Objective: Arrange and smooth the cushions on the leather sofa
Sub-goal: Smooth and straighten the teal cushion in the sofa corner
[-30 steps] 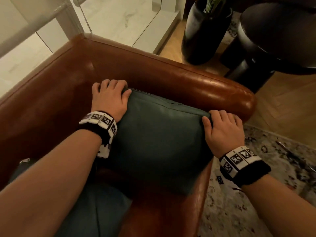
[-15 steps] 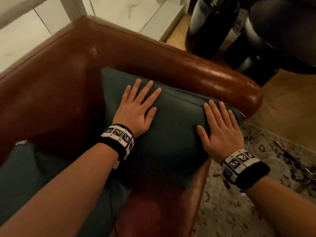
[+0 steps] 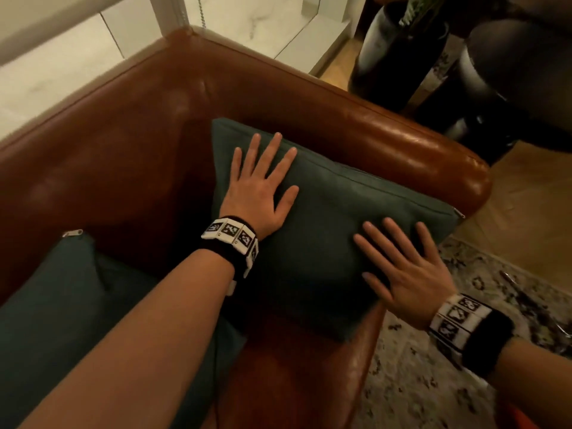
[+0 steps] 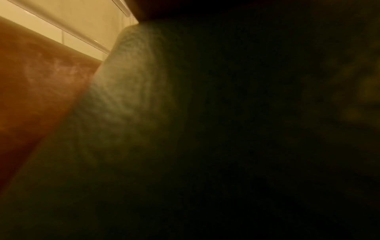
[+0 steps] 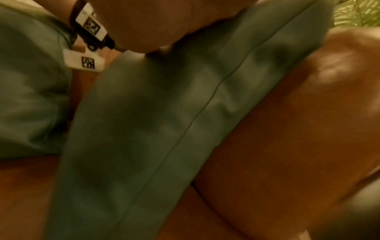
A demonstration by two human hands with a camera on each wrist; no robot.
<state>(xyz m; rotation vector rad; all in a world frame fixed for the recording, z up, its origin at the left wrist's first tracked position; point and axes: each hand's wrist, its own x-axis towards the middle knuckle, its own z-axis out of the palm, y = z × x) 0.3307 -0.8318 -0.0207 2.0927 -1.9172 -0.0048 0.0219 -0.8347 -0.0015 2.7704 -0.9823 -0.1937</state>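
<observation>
A dark green cushion (image 3: 334,230) leans in the corner of the brown leather sofa (image 3: 102,156), against its right armrest (image 3: 402,140). My left hand (image 3: 263,184) lies flat on the cushion's upper left part, fingers spread and straight. My right hand (image 3: 399,261) lies flat on its lower right part, fingers straight as well. A second green cushion (image 3: 62,298) lies on the seat at the left, under my left forearm. The left wrist view is dark, filled by green cushion fabric (image 4: 127,91). In the right wrist view the cushion's seam edge (image 5: 185,126) runs beside the armrest (image 5: 287,121).
A patterned rug (image 3: 464,382) covers the floor right of the sofa. A dark round planter (image 3: 399,54) and a dark rounded chair or stool (image 3: 510,66) stand behind the armrest. A pale marble wall (image 3: 62,66) is behind the sofa back.
Both hands let go of the cushion's top corners and flattened on its face. The left hand stays near the top; the right hand has slid down toward the cushion's lower right.
</observation>
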